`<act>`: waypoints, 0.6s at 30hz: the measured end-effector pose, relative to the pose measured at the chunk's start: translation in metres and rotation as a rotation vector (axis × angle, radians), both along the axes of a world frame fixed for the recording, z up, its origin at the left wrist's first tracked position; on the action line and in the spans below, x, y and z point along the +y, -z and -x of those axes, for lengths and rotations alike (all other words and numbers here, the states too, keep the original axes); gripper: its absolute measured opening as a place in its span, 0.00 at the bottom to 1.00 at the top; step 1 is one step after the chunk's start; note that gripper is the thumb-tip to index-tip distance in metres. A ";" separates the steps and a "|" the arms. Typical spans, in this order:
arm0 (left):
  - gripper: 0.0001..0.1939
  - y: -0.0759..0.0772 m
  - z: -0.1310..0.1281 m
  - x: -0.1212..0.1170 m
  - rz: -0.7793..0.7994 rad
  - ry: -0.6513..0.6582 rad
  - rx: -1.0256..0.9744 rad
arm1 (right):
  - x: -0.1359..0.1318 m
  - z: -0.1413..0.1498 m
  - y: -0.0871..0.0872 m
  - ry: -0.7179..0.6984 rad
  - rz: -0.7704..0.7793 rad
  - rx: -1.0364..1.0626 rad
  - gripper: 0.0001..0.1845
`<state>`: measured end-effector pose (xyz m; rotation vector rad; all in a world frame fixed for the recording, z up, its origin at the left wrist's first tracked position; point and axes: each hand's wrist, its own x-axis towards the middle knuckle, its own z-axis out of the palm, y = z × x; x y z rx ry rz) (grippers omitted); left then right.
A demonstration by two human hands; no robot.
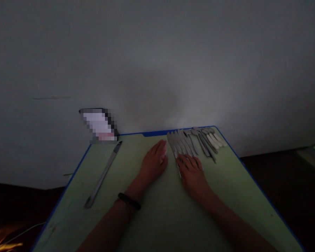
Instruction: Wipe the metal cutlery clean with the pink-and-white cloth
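Note:
My left hand (154, 161) rests on its side on the green tabletop, just left of a row of knives. Its fingers curl around a pale pinkish patch that I cannot make out. My right hand (193, 175) lies with fingers spread over the handles of several metal table knives (179, 138), whose blades point to the wall. Right of them lie several metal spoons (199, 138), partly overlapping, and some pieces of cutlery with white handles (214, 140).
A long flat metal tool (103, 178) lies alone on the left of the blue-edged table (136, 224). A phone-like device (98, 124) with a blurred screen leans on the wall (157, 63) at the back left corner. A white cable (26, 231) shows at lower left.

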<state>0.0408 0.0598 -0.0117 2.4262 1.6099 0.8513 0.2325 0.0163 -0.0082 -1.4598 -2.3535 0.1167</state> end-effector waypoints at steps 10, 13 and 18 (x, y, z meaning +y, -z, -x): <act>0.24 -0.007 0.039 -0.058 0.285 -0.150 -0.657 | -0.021 0.039 -0.012 -0.177 0.097 0.345 0.26; 0.22 -0.015 0.042 -0.075 0.314 -0.227 -0.786 | -0.023 0.059 -0.007 -0.155 0.197 0.577 0.29; 0.26 -0.019 0.041 -0.085 0.317 -0.250 -0.985 | -0.018 0.070 -0.004 -0.078 0.433 0.826 0.33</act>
